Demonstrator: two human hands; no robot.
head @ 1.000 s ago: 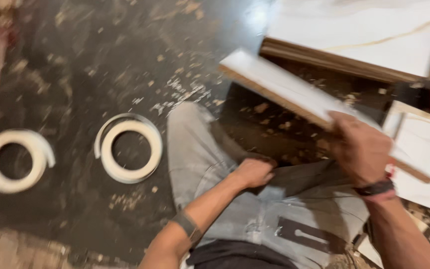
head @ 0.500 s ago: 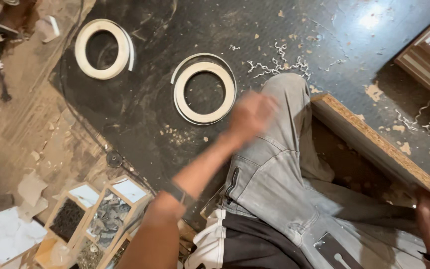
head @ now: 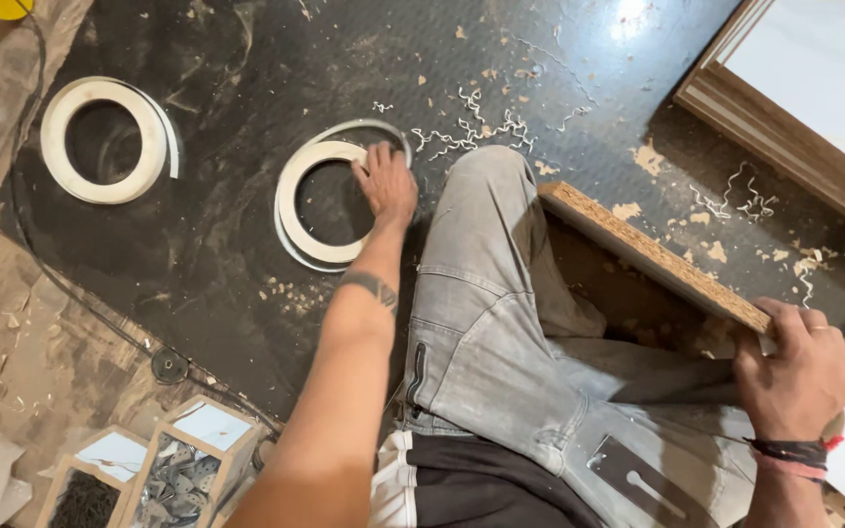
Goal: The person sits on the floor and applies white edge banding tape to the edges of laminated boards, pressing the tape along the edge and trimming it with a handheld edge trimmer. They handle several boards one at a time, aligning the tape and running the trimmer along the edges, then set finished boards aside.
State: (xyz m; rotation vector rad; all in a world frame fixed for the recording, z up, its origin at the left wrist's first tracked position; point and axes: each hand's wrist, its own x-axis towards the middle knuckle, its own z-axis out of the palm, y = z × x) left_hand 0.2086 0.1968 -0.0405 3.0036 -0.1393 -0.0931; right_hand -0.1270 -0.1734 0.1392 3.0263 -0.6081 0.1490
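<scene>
My left hand point(head: 386, 183) reaches down to the floor and rests on the right side of a flat white coil of edge-banding tape point(head: 307, 203), fingers spread over its rim. My right hand point(head: 800, 370) grips the raw chipboard edge of a long board point(head: 649, 256) that runs diagonally across my lap. My grey-trousered knee point(head: 486, 244) sits between the two hands.
A second white tape coil point(head: 102, 140) lies at the far left on the dark floor mat point(head: 237, 59). White shavings point(head: 466, 127) are scattered beyond my knee. Small open boxes of hardware point(head: 173, 469) stand at the lower left. A white panel with a wood frame point(head: 804, 98) lies at the upper right.
My left hand has moved from my lap out to the nearer tape coil and now touches it. The view has swung left and down. My right hand keeps its grip on the board.
</scene>
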